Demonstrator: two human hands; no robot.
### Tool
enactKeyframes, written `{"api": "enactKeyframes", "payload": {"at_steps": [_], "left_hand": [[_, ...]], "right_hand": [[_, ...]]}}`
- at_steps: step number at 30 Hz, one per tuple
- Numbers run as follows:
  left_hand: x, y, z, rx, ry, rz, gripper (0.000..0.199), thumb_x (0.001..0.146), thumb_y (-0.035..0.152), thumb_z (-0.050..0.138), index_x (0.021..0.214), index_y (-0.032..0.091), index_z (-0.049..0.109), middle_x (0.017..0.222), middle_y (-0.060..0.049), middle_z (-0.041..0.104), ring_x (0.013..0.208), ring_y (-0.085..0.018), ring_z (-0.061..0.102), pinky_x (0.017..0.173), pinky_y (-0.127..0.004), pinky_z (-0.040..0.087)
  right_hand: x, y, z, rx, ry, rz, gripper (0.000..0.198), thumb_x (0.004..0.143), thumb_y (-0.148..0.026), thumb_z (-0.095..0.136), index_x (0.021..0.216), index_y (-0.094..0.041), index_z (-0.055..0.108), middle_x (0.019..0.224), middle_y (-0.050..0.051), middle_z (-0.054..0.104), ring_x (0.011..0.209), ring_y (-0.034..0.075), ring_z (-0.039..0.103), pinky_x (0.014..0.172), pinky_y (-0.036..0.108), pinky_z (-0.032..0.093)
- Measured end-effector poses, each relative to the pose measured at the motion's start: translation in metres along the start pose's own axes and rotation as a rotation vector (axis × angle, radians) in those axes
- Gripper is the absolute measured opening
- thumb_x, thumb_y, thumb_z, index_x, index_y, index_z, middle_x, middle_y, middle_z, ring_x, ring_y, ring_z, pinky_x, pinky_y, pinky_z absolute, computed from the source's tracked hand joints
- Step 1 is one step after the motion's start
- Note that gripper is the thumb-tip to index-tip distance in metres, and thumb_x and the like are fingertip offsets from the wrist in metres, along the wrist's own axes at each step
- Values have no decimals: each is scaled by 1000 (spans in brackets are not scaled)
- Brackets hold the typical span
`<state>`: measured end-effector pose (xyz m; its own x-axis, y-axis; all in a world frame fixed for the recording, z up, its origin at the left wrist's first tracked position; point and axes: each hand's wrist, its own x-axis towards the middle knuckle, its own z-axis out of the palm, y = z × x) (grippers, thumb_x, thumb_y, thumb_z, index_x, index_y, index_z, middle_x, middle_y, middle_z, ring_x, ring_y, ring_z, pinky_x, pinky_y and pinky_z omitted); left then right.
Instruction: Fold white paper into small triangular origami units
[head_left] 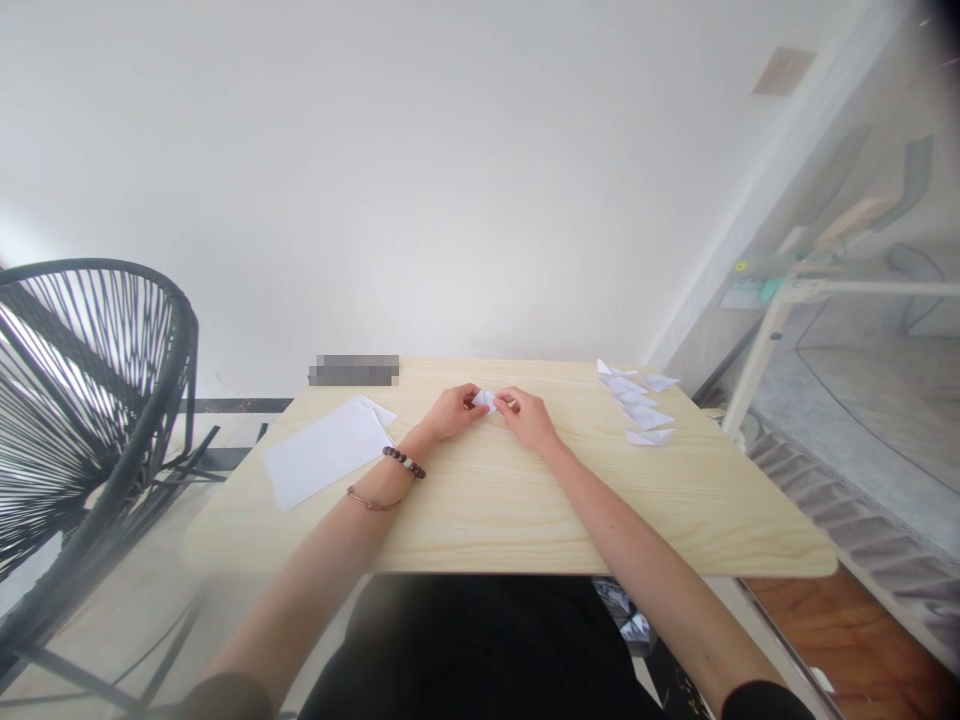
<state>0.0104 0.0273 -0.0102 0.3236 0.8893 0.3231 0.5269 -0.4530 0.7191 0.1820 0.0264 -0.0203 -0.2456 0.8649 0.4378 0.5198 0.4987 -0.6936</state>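
A: In the head view, where've you got the small folded paper (486, 400)?

B: Right between your hands, over the middle of the worktop (525, 510) and a bit toward its far edge. Your left hand (454, 411) has thumb and fingers pinched on one side of it, and your right hand (527, 416) is pinched on the other. So yeah, both of yours are clamped on the same bit of paper. Can't make out the finer folds though, too tiny.

A: And the stuff around you?

B: You've got white sheets (326, 450) lying slantwise on the left, their near-hand end just beside your left wrist, which has a beaded bracelet (405, 462) and a thin bangle (373, 503) on it. Over to your right, well apart from your right hand, folded pieces (638, 413) sit in a loose line, some overlapping.

A: What's at your far left corner?

B: A dark block (354, 371), pixelated, so you can't tell what it is. Your black chair (97, 400) stands left of the worktop.
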Motion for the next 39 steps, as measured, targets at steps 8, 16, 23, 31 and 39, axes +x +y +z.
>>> {"api": "enactKeyframes", "payload": {"at_steps": [8,16,23,31,39], "left_hand": [[-2,5,-3,72,-31,16,24,71,36,49,76,14,57,65,0,56,57,-11,46,53,-22,35],[1,8,-3,136,-56,23,22,70,34,50,74,13,57,64,0,56,56,-10,46,53,-22,34],[-1,6,-2,-52,-44,-40,32,70,41,52,80,12,57,68,-1,59,59,-11,50,54,-22,36],[-2,5,-3,-147,-115,-77,33,65,41,56,74,10,61,66,-1,57,58,-11,48,52,-21,35],[-1,4,-6,-92,-139,-78,32,62,41,59,66,10,64,48,5,42,45,-5,30,42,-19,22]], "right_hand": [[0,-2,-1,-12,-3,-15,22,77,-35,45,86,-20,59,81,1,62,50,8,51,55,22,42],[2,-1,-1,-41,0,-79,21,78,-32,45,83,-19,60,81,3,62,59,10,53,61,24,42],[1,-5,-2,-2,74,-59,23,79,-34,43,81,-17,59,79,3,62,60,10,53,59,22,42],[0,-12,-4,57,48,-51,26,78,-37,44,83,-17,59,78,2,62,56,10,53,56,22,42],[2,-10,-2,29,15,-96,26,79,-34,42,77,-17,61,78,3,63,62,10,53,59,21,41]]}}
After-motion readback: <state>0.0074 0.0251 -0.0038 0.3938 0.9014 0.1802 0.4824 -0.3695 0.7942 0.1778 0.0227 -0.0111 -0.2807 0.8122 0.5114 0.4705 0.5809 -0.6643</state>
